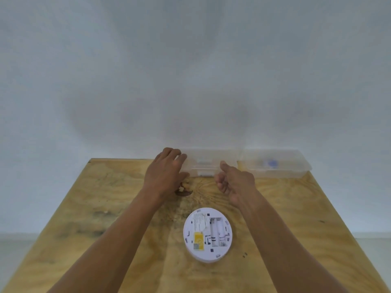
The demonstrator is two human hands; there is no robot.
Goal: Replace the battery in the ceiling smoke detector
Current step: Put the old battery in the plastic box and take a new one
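Only blurred contents (one blue) inside two clear boxes (275,166) beyond detector (207,234).

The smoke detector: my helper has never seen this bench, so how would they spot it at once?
On the plywood table, look near the front, between the person's two forearms. The smoke detector lies there back-up: a round white disc with a yellow label, unlike the two clear plastic boxes at the far edge.
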